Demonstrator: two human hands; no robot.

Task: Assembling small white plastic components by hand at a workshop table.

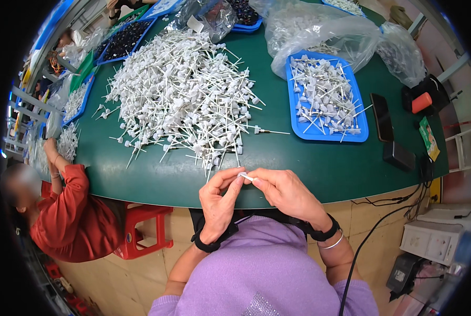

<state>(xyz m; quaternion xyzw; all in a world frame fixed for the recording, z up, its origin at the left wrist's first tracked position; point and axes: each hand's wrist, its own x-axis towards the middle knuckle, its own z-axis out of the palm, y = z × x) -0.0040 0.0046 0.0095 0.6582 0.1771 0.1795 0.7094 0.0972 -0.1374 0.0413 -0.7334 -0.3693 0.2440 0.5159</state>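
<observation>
At the near edge of the table, my left hand (217,203) pinches the head of a small white plastic piece with a thin stem (245,176). My right hand (289,194) is closed on the stem end of the same piece, thumb and forefinger together. Just beyond the hands spreads a large heap of similar white-headed stems (177,95). To its right stands a blue tray (304,133) holding more of them. Between heap and tray lies a single stem with a dark band (271,131).
A clear plastic bag (346,45) of white pieces lies behind the tray. Right of it are a phone (382,117), a dark box (399,156) and a red cylinder (422,102). A person in red (75,218) sits at left by a red stool (141,231). Cables hang at right.
</observation>
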